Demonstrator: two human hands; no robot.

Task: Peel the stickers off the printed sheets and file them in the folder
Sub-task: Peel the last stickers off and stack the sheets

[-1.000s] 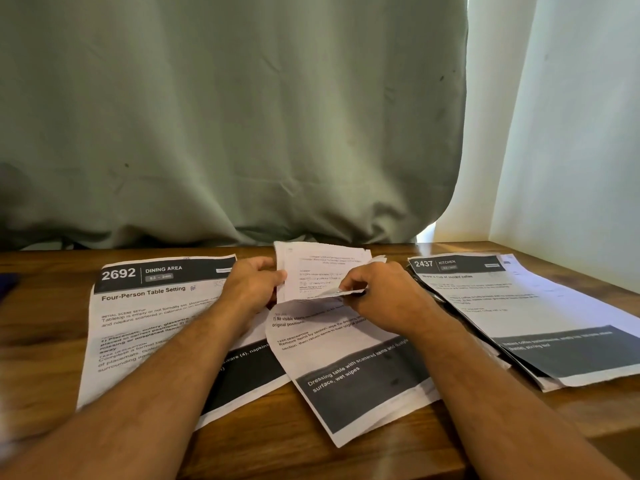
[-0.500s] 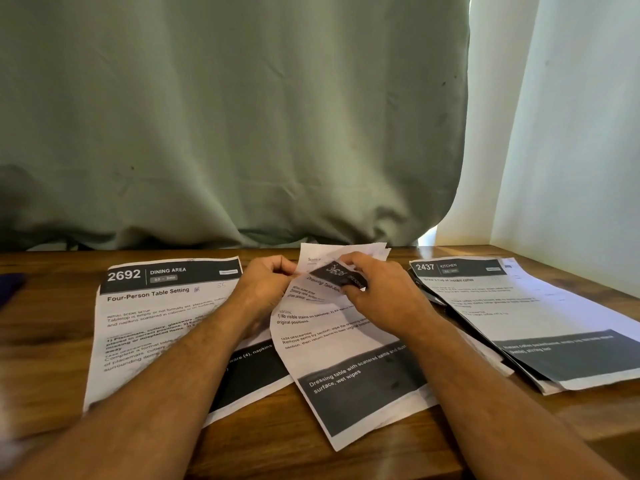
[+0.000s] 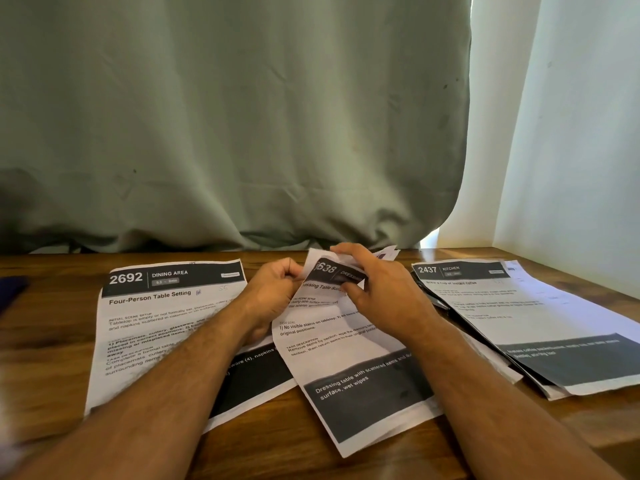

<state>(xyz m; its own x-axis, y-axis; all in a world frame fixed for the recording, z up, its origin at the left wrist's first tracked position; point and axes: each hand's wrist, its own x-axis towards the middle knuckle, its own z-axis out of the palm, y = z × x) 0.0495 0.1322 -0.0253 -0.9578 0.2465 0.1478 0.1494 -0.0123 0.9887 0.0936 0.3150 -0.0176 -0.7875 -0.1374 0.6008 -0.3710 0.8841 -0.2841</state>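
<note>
We see the middle sheet (image 3: 343,344), the "Dressing" one, lying on the tabletop (image 3: 52,375) with its top end lifted and curled toward the person. Both grips are on that raised top. Right hand (image 3: 377,289) pinches the dark header strip between thumb and fingers, thumb on the printed face. Left hand (image 3: 273,292) has fingers curled round the sheet's left top edge, just beside the right grip. We judge left is anchoring the paper so right can work at a sticker near the header; the sticker itself we cannot make out, too small or hidden under the fingers.

Lower end of the sheet stays flat on the tabletop below both grips, which probably keeps it from sliding while the top is bent.

Left of the grips: the "2692" sheet (image 3: 166,323), flat, partly under the left forearm and under the middle sheet's edge. Right of the grips: a stack (image 3: 536,327) topped by "2437 Kitchen", dark edges showing beneath it, maybe the folder, cannot tell. More white paper (image 3: 388,252) pokes out just behind the right grip.

Behind everything, a green curtain (image 3: 242,116).

Filing not yet done for this sheet.
</note>
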